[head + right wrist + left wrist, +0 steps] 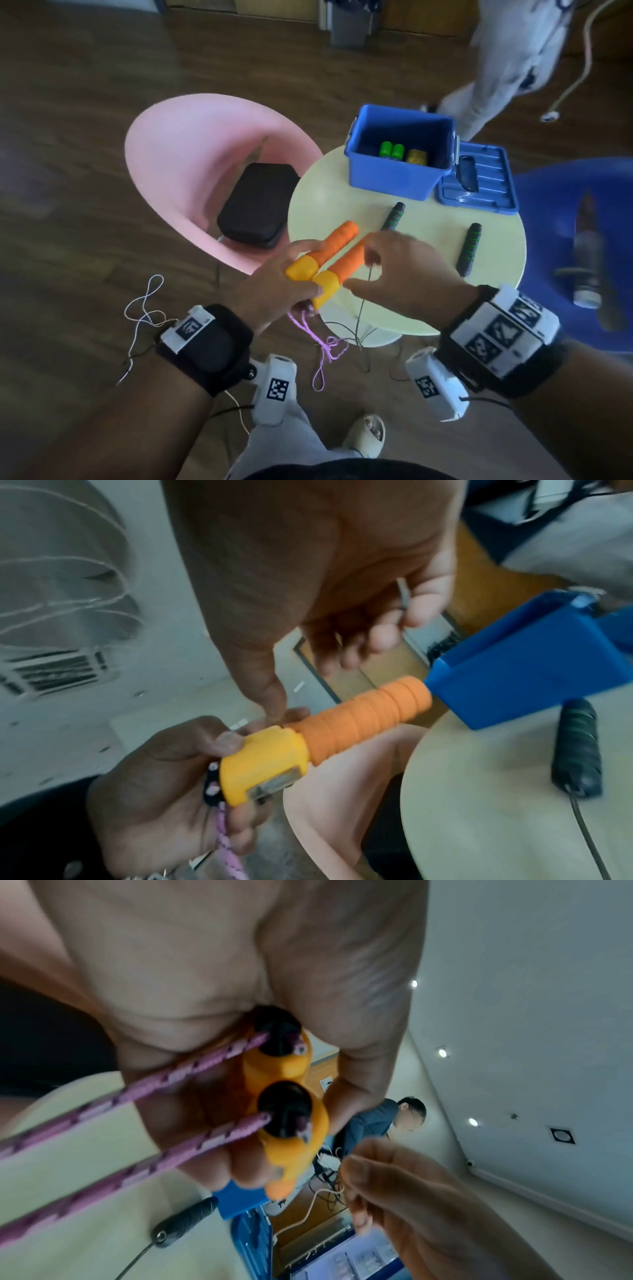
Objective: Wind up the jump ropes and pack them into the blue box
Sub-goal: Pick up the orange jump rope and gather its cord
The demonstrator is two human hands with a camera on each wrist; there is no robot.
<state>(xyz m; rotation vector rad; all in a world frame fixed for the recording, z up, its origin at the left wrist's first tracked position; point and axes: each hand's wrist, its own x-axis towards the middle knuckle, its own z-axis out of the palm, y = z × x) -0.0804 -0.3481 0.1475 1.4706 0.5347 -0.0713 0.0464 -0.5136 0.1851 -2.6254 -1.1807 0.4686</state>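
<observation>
Left of the hands stands a pink moulded plastic chair (178,164) with a black zipped fabric case (257,205) on its seat. The left hand (274,284) grips the 2 orange foam-and-yellow-plastic jump-rope handles (329,260) side by side at their yellow ends, fingers curled round them, holding them over the near edge of the round pale-yellow tabletop (342,198). A pink braided rope (325,349) leaves the black end caps under that hand and hangs in loops below it toward the wooden floor (85,120). The right hand (407,270) sits just beside the handles, thumb and fingers loosely curled; a thin dark wire cord (363,308) passes by its fingers, but whether it pinches the cord I cannot tell. Beyond the right hand lie 2 black handles with green rings (471,248), apart from each other on the tabletop. Farther beyond it stands the open blue plastic box (394,178), holding green-capped and gold items, with its flat blue lid (486,192) beside it to the right.
</observation>
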